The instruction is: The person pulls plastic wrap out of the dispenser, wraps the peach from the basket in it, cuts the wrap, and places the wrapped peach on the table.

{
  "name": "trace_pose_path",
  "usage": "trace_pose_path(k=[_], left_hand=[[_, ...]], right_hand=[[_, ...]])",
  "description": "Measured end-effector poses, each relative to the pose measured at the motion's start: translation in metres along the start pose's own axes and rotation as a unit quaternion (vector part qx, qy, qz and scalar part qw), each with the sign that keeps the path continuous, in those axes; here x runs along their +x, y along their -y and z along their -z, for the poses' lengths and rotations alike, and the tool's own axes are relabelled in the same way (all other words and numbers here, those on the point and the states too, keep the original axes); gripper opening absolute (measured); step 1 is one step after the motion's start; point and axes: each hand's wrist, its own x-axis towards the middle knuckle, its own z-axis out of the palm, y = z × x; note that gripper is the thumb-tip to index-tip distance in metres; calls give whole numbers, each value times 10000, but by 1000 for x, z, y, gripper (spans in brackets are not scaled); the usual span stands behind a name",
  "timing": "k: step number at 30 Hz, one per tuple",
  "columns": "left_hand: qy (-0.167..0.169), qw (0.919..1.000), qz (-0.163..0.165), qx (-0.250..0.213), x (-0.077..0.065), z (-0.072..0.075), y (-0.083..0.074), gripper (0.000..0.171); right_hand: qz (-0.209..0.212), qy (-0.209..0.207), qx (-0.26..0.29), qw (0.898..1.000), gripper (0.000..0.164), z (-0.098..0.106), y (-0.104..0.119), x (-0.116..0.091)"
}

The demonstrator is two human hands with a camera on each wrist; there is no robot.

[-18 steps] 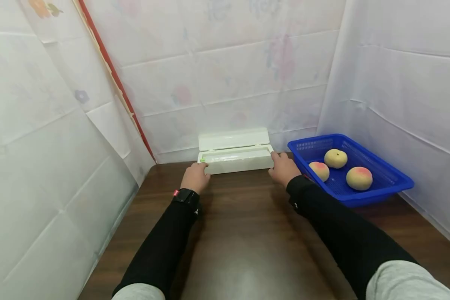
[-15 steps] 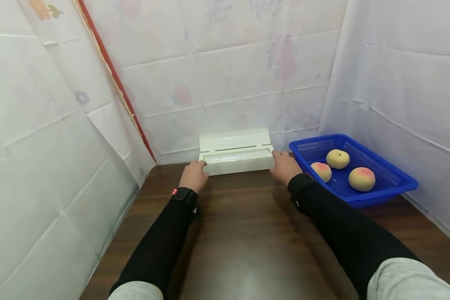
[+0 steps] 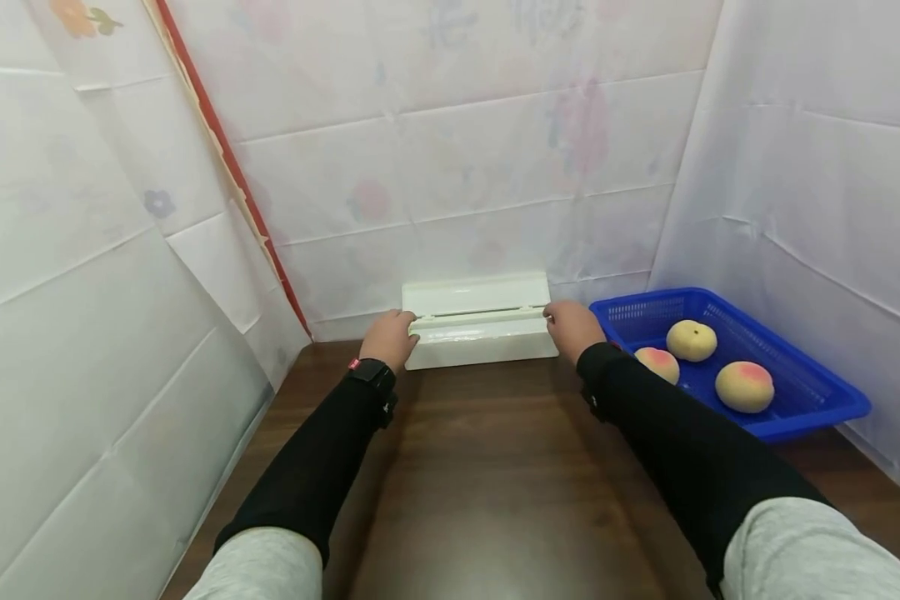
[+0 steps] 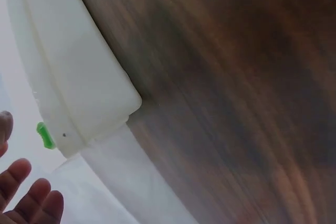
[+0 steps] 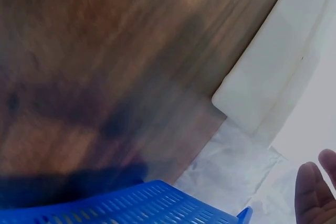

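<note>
A long white box (image 3: 480, 348) stands at the back of the table, its lid (image 3: 476, 293) raised against the backdrop. A glossy, film-like sheet (image 3: 487, 327) stretches along the box top between both hands. At the box's upper left end, my left hand (image 3: 387, 340) pinches at the sheet's edge. My right hand (image 3: 572, 331) does likewise at the other end. What lies between the fingertips is partly hidden. In the left wrist view, the left fingers (image 4: 37, 200) curl loosely near a green tab (image 4: 45, 135) on the box. The right fingers (image 5: 310, 190) show past the box's end.
A blue plastic basket (image 3: 802, 367) stands to the right, close by the right forearm, with three peaches (image 3: 745, 387) inside. White sheeting (image 3: 457, 150) hangs behind and on both sides. The dark wooden table (image 3: 487, 483) extends in front of the box.
Both hands have shifted up and back from the box's front corners to its upper ends. The recess is now covered by the glossy sheet. The view has tilted slightly; the basket stays put.
</note>
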Motion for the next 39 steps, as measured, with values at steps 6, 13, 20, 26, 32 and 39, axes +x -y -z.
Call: trace_pose_path(k=[6, 13, 20, 26, 32, 39], left_hand=[[93, 9999, -60, -7, 15, -9, 4, 34], [556, 9981, -230, -166, 16, -19, 6, 39], [725, 9963, -463, 45, 11, -20, 5, 33], [821, 9960, -307, 175, 4, -27, 8, 24], [503, 9974, -507, 101, 2, -28, 7, 17], [429, 9981, -380, -236, 2, -31, 8, 21]], right_hand=[[84, 216, -244, 9994, 37, -10, -11, 22], [-214, 429, -341, 9983, 43, -15, -10, 22], [-196, 719, -521, 9959, 47, -14, -5, 18], [-3, 1027, -658, 9925, 46, -31, -8, 18], [9, 824, -465, 9955, 23, -39, -12, 15], [67, 599, -291, 9978, 27, -47, -14, 16]])
